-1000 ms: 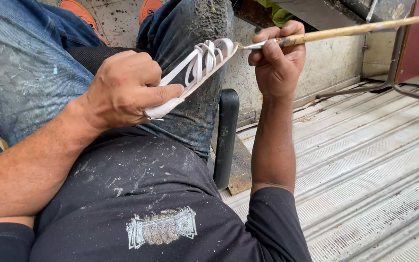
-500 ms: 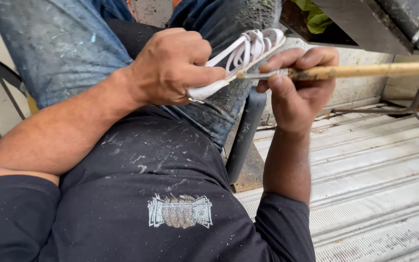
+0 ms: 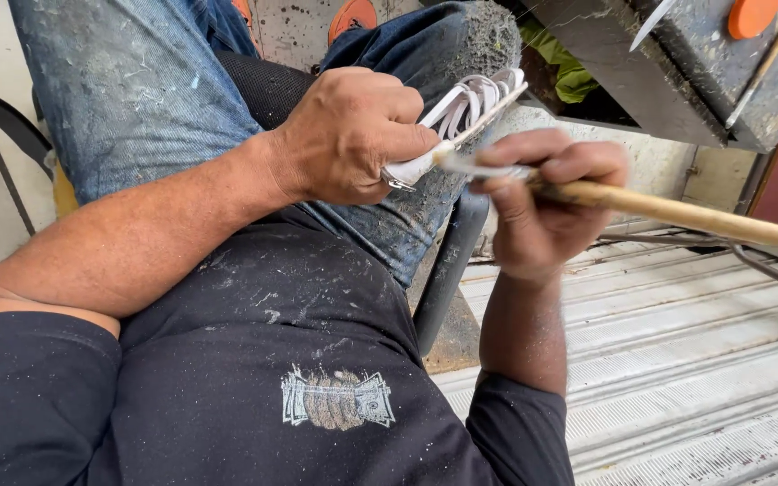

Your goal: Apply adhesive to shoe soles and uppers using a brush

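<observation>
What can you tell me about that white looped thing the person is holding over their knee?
The white looped piece looks like several flat, glossy white strips bent into loops along a straight pale edge. It lies tilted over the jeans-clad knee. The left hand grips its lower end, fist closed. The right hand touches a wooden-handled tool to that end.

- 2 hands: left hand [image 3: 348, 135], right hand [image 3: 538, 202]
- 1 white strappy sandal [image 3: 461, 117]
- 1 long wooden stick [image 3: 677, 214]
- 2 orange shoe tips: one [image 3: 353, 15], other [image 3: 241, 9]
- 1 orange round cap [image 3: 753, 15]
- 1 black chair frame [image 3: 447, 265]
- 1 green leaf clump [image 3: 569, 76]
</observation>
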